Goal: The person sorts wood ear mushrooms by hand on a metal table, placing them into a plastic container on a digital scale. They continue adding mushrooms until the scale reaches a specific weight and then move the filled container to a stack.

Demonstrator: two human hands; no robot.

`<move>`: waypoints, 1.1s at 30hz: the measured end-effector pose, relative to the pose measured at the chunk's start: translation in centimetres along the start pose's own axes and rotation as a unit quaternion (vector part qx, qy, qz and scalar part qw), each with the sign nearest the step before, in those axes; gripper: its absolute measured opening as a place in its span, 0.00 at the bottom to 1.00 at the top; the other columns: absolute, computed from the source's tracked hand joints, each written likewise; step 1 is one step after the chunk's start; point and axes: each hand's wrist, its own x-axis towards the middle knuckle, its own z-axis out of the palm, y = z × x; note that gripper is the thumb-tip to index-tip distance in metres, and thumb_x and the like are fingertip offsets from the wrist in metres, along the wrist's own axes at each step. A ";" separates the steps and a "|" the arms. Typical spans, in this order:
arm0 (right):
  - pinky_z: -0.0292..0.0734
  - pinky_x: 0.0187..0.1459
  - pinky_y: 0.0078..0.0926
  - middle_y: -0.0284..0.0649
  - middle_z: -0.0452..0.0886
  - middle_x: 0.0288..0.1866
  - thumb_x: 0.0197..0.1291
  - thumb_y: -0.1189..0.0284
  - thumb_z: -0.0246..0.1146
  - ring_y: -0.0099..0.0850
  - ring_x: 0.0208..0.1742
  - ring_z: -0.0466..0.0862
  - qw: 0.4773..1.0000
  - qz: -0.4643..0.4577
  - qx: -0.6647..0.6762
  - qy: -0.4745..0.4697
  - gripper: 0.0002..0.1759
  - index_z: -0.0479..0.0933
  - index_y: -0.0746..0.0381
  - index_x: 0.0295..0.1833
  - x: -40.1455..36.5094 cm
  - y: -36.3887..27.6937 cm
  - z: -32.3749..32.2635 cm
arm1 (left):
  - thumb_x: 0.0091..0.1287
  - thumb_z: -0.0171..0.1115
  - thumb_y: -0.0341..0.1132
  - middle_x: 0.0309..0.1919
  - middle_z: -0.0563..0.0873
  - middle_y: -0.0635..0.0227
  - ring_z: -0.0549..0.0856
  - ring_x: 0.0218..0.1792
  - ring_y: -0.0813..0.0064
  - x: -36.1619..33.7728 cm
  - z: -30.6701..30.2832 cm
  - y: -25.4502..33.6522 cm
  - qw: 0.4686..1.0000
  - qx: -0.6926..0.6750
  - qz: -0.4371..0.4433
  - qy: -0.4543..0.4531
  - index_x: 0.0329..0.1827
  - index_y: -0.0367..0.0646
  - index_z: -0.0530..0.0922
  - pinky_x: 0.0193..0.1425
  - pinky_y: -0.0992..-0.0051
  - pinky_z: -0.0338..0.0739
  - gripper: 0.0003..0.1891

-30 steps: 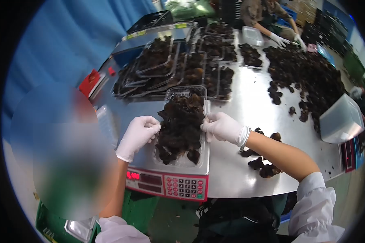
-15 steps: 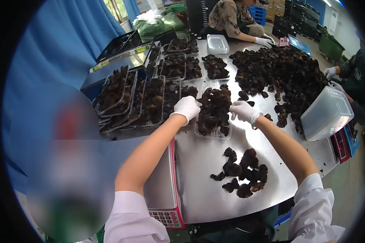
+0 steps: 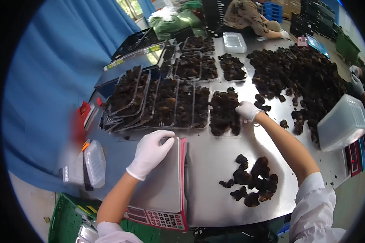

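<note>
A clear plastic tray (image 3: 236,135) heaped with dark wood ear mushrooms (image 3: 224,109) rests on the metal table. My right hand (image 3: 248,111), in a white glove, is closed at the tray's right edge, with its fingertips partly hidden. Above the plate of a pink-edged weighing scale (image 3: 160,178) is my gloved left hand (image 3: 149,153), bare of any object, thumb and fingers apart. Nearer to me lies a small loose group of wood ear mushrooms (image 3: 251,178).
Filled trays (image 3: 162,101) stand in rows and stacks at left. A large mushroom heap (image 3: 300,77) covers the right side, beside stacked empty trays (image 3: 342,123). Two co-workers' gloved hands show at the far edge and right. A green crate (image 3: 65,218) sits low at left.
My left hand has left the tray and moved left and nearer, over the scale. My right hand stays at the tray, which sits slightly farther away. The view has turned left.
</note>
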 end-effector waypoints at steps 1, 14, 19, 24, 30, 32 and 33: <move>0.79 0.23 0.33 0.48 0.85 0.26 0.62 0.68 0.54 0.37 0.21 0.85 1.000 -0.002 -0.007 -0.002 0.17 0.78 0.72 0.45 0.6 0.3 0.2 | 0.66 0.65 0.35 0.44 0.89 0.61 0.85 0.31 0.66 -1.0 -0.7 -0.1 0.999 -0.024 0.005 0.028 0.49 0.42 0.86 0.41 0.71 0.79 0.12; 0.84 0.28 0.34 0.51 0.85 0.27 0.60 0.69 0.56 0.39 0.23 0.87 1.000 -0.014 -0.012 0.007 0.19 0.78 0.75 0.48 1.6 -0.8 1.6 | 0.68 0.65 0.31 0.41 0.89 0.64 0.83 0.32 0.76 -4.4 -3.9 -3.9 0.992 -0.072 -0.046 0.096 0.50 0.40 0.86 0.41 0.76 0.77 0.10; 0.84 0.28 0.33 0.51 0.85 0.27 0.61 0.70 0.55 0.39 0.22 0.87 0.999 -0.021 -0.029 0.013 0.19 0.78 0.76 0.48 1.4 -1.1 1.7 | 0.69 0.64 0.31 0.42 0.89 0.64 0.83 0.33 0.78 -3.3 -3.7 -4.4 0.988 -0.086 -0.048 0.115 0.49 0.40 0.86 0.41 0.77 0.78 0.09; 0.85 0.29 0.34 0.52 0.85 0.28 0.61 0.71 0.54 0.39 0.23 0.87 0.999 -0.031 -0.009 0.001 0.19 0.78 0.77 0.47 0.9 -1.9 2.4 | 0.69 0.65 0.30 0.42 0.89 0.66 0.82 0.32 0.81 -2.8 -3.3 -3.8 0.989 -0.092 -0.035 0.113 0.49 0.39 0.86 0.39 0.79 0.76 0.09; 0.84 0.27 0.34 0.51 0.86 0.26 0.61 0.68 0.54 0.38 0.23 0.88 0.999 0.002 -0.038 -0.004 0.19 0.80 0.75 0.43 1.4 0.0 0.9 | 0.69 0.64 0.31 0.40 0.88 0.66 0.82 0.33 0.81 -3.6 -3.4 -4.4 0.987 -0.102 -0.054 0.109 0.49 0.38 0.86 0.40 0.79 0.76 0.09; 0.82 0.25 0.33 0.49 0.86 0.26 0.60 0.67 0.55 0.37 0.22 0.86 0.999 -0.012 -0.024 0.018 0.18 0.82 0.72 0.39 1.4 0.9 0.0 | 0.69 0.64 0.31 0.40 0.88 0.66 0.83 0.34 0.80 -4.1 -3.5 -4.5 0.988 -0.100 -0.046 0.112 0.49 0.38 0.86 0.41 0.79 0.76 0.09; 0.81 0.25 0.33 0.48 0.86 0.25 0.60 0.67 0.55 0.36 0.20 0.85 1.000 -0.010 -0.007 0.007 0.18 0.82 0.71 0.38 1.4 1.0 -0.3 | 0.69 0.64 0.31 0.40 0.88 0.66 0.83 0.35 0.79 -4.3 -3.6 -4.6 0.987 -0.094 -0.039 0.122 0.49 0.38 0.86 0.42 0.78 0.76 0.09</move>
